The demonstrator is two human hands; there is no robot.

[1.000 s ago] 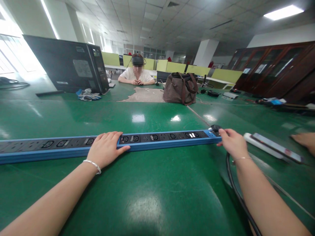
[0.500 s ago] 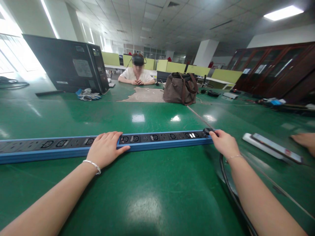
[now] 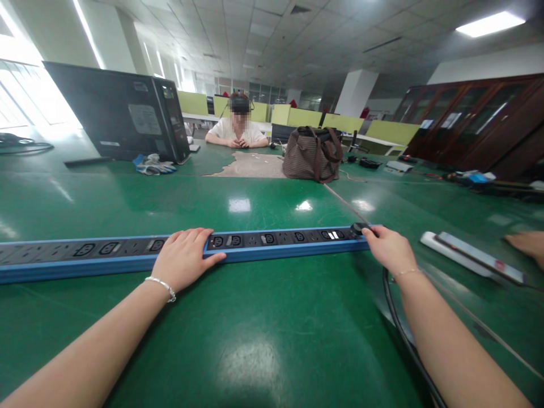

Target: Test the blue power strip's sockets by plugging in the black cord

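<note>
A long blue power strip [image 3: 272, 252] with a row of black sockets lies across the green tabletop. My left hand [image 3: 185, 252] grips it left of the middle, fingers over the top and thumb along the near side. At the strip's right end, my right hand [image 3: 393, 246] is closed around a black plug [image 3: 359, 229] at the last socket position; how deep the plug sits is hidden. From under that hand a thick black cable [image 3: 399, 326] runs down to the bottom edge.
Right of the strip lie a white bar-shaped object [image 3: 450, 258] and a phone [image 3: 484, 258], near another person's hand [image 3: 527, 245]. Farther back are a brown bag [image 3: 312, 156], gloves [image 3: 153, 164] and a black computer case [image 3: 114, 113]. A person [image 3: 237, 130] sits across the table.
Both hands stay in place on the strip and the plug. The whole view has shifted very slightly; the black cable below my right hand has swung a little to the right.
</note>
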